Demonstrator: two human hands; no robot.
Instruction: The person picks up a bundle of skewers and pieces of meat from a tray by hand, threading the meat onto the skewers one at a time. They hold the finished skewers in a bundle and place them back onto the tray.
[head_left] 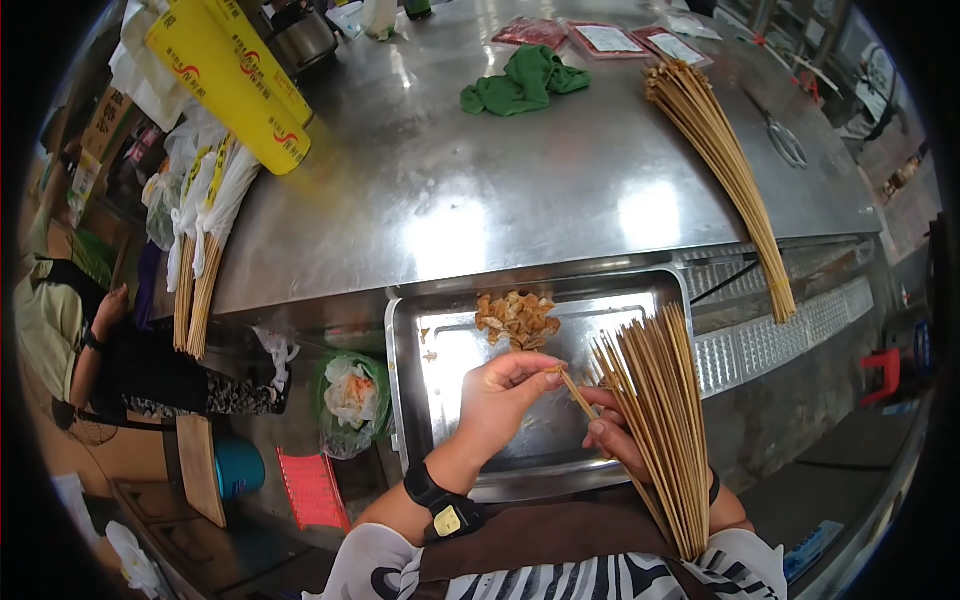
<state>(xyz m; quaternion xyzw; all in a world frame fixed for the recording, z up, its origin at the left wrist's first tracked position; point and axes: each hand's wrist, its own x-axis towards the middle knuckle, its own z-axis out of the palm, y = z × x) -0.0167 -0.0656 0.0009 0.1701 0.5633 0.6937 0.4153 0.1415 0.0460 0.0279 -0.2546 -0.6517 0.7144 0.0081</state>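
My left hand pinches a small brown food piece at the tip of one bamboo skewer, over a steel tray. My right hand grips a fanned bundle of bamboo skewers that slants back toward my body. A small heap of brown food pieces lies at the tray's far edge, just beyond my left hand. A few crumbs sit on the tray's left part. A black watch is on my left wrist.
The steel table carries a long skewer bundle, a green cloth, red packets, yellow boxes and tongs. Bagged skewers hang at its left edge. A seated person is at far left.
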